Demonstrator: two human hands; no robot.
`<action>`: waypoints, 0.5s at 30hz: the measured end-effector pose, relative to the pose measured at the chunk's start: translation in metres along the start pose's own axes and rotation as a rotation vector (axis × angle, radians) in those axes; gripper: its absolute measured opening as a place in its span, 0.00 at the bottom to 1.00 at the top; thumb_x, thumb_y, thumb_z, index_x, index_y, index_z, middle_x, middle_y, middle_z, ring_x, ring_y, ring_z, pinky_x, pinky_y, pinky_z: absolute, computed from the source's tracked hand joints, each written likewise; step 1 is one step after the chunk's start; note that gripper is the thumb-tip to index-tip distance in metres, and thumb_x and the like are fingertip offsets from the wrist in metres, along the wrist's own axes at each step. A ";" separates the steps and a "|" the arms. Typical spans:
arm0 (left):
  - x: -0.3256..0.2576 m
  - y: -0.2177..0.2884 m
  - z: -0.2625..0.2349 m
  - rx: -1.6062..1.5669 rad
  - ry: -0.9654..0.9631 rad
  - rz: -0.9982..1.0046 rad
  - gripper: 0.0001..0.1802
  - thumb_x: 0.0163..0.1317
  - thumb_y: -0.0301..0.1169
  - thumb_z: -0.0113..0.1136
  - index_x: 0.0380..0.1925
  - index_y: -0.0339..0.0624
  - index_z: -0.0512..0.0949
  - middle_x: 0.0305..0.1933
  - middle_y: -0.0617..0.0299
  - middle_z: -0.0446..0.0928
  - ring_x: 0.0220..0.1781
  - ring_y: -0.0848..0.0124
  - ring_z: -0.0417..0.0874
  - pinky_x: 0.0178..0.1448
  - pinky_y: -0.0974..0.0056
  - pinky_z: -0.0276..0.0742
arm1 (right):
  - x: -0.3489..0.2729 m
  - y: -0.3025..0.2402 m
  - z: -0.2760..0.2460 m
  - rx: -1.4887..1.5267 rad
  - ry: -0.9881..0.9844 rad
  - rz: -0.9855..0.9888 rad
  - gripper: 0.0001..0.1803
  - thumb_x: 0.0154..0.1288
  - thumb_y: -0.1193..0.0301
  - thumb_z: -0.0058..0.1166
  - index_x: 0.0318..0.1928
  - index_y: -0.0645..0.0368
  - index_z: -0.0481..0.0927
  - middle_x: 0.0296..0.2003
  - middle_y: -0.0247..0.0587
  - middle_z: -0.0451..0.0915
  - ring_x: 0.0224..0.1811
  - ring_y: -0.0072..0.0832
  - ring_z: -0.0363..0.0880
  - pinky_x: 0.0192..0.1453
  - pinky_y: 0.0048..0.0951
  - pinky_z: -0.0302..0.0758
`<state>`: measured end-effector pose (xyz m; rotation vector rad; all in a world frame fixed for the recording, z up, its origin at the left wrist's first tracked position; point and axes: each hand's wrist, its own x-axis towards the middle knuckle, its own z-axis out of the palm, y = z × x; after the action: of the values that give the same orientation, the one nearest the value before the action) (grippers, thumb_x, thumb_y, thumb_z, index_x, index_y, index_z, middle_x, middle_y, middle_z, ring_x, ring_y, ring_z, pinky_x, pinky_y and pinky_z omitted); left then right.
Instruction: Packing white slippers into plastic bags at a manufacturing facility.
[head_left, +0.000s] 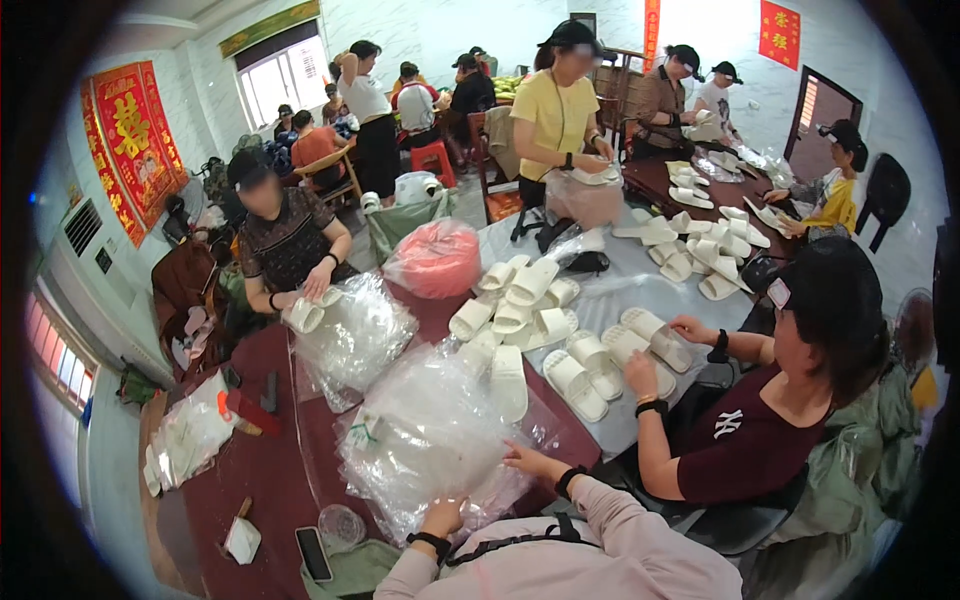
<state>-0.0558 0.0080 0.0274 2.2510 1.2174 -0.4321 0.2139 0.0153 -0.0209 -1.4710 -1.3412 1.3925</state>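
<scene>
Crowded workroom table (270, 480): both hands, left (443, 517) and right (530, 462), grasp a heap of clear plastic bags (425, 440)

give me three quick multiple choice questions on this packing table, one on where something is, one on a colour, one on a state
1. Where do both hands rest?
A. on the heap of clear plastic bags
B. on the phone
C. on a chair

2. What colour are the slippers mid-table?
A. black
B. cream white
C. green

3. How is the left hand?
A. raised in the air
B. gripping a slipper
C. laid on the plastic

Answers:
1 A, the left hand and right hand lie on the plastic bags.
2 B, the slippers are cream white.
3 C, its fingers press the plastic.
</scene>
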 end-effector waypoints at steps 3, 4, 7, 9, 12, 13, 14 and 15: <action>0.007 0.004 -0.003 0.007 -0.002 -0.028 0.33 0.47 0.35 0.58 0.57 0.65 0.63 0.53 0.44 0.66 0.52 0.47 0.71 0.52 0.48 0.70 | -0.001 0.001 -0.006 0.061 -0.137 0.057 0.33 0.63 0.69 0.48 0.65 0.52 0.51 0.45 0.45 0.75 0.46 0.29 0.73 0.50 0.28 0.69; 0.011 0.007 -0.005 0.037 -0.026 -0.033 0.34 0.47 0.32 0.56 0.58 0.67 0.62 0.53 0.41 0.65 0.50 0.47 0.73 0.52 0.51 0.70 | 0.000 0.002 -0.014 0.058 -0.131 0.058 0.33 0.63 0.69 0.48 0.65 0.52 0.51 0.45 0.45 0.75 0.46 0.29 0.73 0.50 0.28 0.69; 0.014 -0.005 0.009 0.061 -0.031 -0.066 0.36 0.47 0.31 0.55 0.60 0.69 0.60 0.52 0.37 0.64 0.49 0.46 0.74 0.52 0.53 0.70 | 0.009 -0.036 -0.022 0.175 -0.165 0.322 0.25 0.62 0.69 0.47 0.60 0.57 0.61 0.42 0.44 0.76 0.42 0.28 0.74 0.45 0.29 0.71; 0.020 0.000 0.007 0.076 -0.025 -0.047 0.37 0.47 0.33 0.56 0.60 0.70 0.59 0.52 0.36 0.64 0.49 0.45 0.73 0.52 0.53 0.70 | 0.022 -0.027 -0.042 0.283 0.191 0.227 0.16 0.60 0.69 0.47 0.48 0.62 0.71 0.38 0.43 0.78 0.40 0.32 0.75 0.44 0.32 0.71; 0.011 -0.002 0.007 0.030 0.014 -0.109 0.37 0.46 0.36 0.59 0.59 0.70 0.60 0.49 0.39 0.65 0.48 0.43 0.73 0.51 0.49 0.69 | 0.043 -0.039 -0.062 0.048 1.002 -0.051 0.15 0.57 0.69 0.48 0.42 0.65 0.73 0.36 0.51 0.77 0.39 0.40 0.76 0.44 0.36 0.70; 0.010 -0.013 0.020 0.006 0.062 -0.072 0.36 0.45 0.37 0.60 0.58 0.69 0.61 0.47 0.40 0.66 0.47 0.42 0.73 0.51 0.48 0.68 | 0.048 -0.046 -0.073 0.019 1.006 0.160 0.17 0.57 0.69 0.47 0.45 0.66 0.72 0.39 0.55 0.74 0.42 0.44 0.73 0.49 0.37 0.68; 0.022 -0.012 0.023 -0.004 0.100 0.012 0.35 0.44 0.39 0.60 0.57 0.68 0.62 0.46 0.41 0.66 0.47 0.42 0.73 0.51 0.47 0.68 | 0.055 -0.021 -0.099 -0.035 1.205 0.047 0.21 0.57 0.68 0.47 0.50 0.67 0.68 0.43 0.59 0.71 0.46 0.48 0.69 0.52 0.39 0.66; 0.026 0.005 0.009 -0.020 0.096 0.033 0.32 0.45 0.40 0.60 0.54 0.67 0.63 0.46 0.41 0.67 0.46 0.42 0.73 0.49 0.47 0.69 | 0.056 0.013 -0.130 -0.072 1.292 0.057 0.26 0.57 0.68 0.47 0.54 0.68 0.63 0.48 0.62 0.66 0.49 0.50 0.67 0.54 0.40 0.64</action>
<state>-0.0374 0.0176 0.0083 2.2951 1.2244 -0.3005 0.3364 0.0870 -0.0238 -1.8919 -0.4852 0.1860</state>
